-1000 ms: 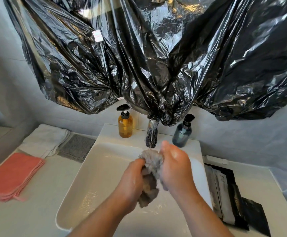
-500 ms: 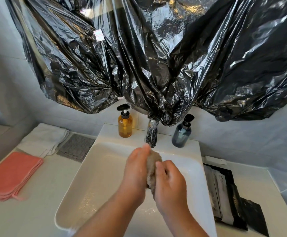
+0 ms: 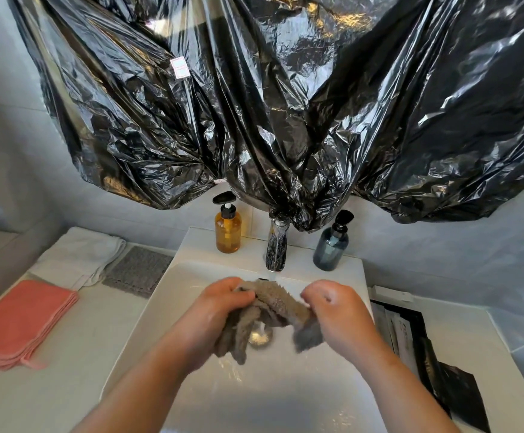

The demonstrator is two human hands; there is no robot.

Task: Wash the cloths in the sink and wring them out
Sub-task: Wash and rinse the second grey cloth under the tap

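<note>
A wet grey-brown cloth (image 3: 273,303) hangs stretched between my two hands over the white sink (image 3: 167,295), just below the tap (image 3: 275,248). My left hand (image 3: 214,310) grips its left end, and loose folds dangle below that fist. My right hand (image 3: 335,310) grips the right end, with a tuft sticking out under it. The drain (image 3: 259,335) shows beneath the cloth. On the counter to the left lie a folded pink cloth stack (image 3: 20,323), a grey cloth (image 3: 139,270) and a white towel (image 3: 79,257).
An amber pump bottle (image 3: 228,229) and a dark blue pump bottle (image 3: 331,245) flank the tap on the sink's back ledge. Black plastic sheeting (image 3: 285,104) hangs over the wall above. Black-and-white packets (image 3: 410,332) lie on the counter to the right.
My hands were pressed together rubbing the bunched cloth; they have now pulled apart sideways, spreading the cloth out between them.
</note>
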